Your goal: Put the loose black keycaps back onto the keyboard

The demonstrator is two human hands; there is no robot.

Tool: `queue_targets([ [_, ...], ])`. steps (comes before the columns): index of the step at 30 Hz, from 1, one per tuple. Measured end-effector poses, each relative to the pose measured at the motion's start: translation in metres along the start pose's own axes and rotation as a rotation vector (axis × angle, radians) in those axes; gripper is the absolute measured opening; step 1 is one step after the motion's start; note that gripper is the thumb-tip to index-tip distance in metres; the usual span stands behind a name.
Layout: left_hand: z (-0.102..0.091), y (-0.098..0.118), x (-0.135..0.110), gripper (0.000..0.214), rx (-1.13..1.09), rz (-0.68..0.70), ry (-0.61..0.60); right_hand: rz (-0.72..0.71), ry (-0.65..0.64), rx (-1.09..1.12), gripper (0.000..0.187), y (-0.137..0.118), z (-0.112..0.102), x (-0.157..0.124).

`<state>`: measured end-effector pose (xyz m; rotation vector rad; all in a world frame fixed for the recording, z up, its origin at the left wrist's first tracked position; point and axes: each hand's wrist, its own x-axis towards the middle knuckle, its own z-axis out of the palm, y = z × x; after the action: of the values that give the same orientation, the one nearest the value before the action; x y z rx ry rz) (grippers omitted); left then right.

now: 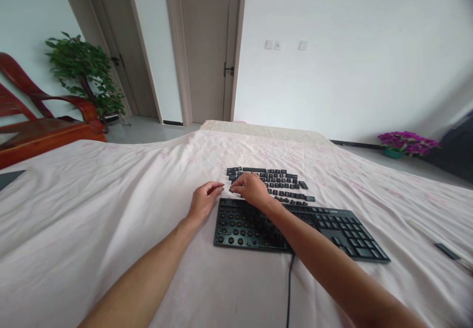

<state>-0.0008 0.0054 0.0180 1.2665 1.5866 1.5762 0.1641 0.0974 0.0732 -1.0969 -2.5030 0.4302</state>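
Observation:
A black keyboard [254, 242] lies on the pale cloth, its left part stripped of keys so the round switch spots show. Keys still sit on its right part. Loose black keycaps [288, 186] are laid in rows behind it. My right hand [253, 190] reaches over the keyboard, thumb and forefinger pinched on a small dark keycap [231, 190] at the left of those rows. Just off the keyboard's top left corner, my left hand [204, 201] has its fingertips pressed together; anything between them is too small to make out. My right hand and forearm hide part of the rows and keyboard.
The keyboard's cable [290, 288] runs toward me over the wrinkled cloth [111, 219]. At the right lies a thin dark-ended tool [447, 250]. A dark flat object [11, 178] shows at the left edge. Beyond are a wooden chair [55, 133] and plants.

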Motion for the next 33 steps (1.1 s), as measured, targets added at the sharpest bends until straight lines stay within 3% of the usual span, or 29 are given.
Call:
queue_targets([
  [3,0.000,0.008,-0.001,0.036,-0.089,-0.078,-0.044,0.039,-0.061,0.207,0.021,-0.001,0.003,0.001],
  [6,0.000,0.014,-0.001,0.038,-0.218,-0.162,-0.080,0.014,-0.030,0.300,0.020,-0.004,0.010,0.000],
  [11,-0.004,0.017,0.002,0.038,-0.375,-0.282,-0.137,-0.049,0.002,0.358,0.016,-0.007,0.018,-0.001],
  [17,-0.011,0.014,0.006,0.032,-0.516,-0.408,-0.231,-0.072,0.036,0.316,0.020,-0.015,0.010,-0.002],
  [23,-0.007,0.018,0.006,0.030,-0.660,-0.437,-0.139,-0.104,0.180,0.275,0.014,-0.027,0.006,-0.011],
  [28,-0.003,0.023,0.003,0.034,-0.752,-0.441,-0.090,-0.188,0.207,0.215,0.017,-0.030,0.008,-0.018],
  [33,0.000,0.024,0.000,0.036,-0.700,-0.434,-0.079,-0.230,0.227,0.122,0.021,-0.032,0.008,-0.022],
])
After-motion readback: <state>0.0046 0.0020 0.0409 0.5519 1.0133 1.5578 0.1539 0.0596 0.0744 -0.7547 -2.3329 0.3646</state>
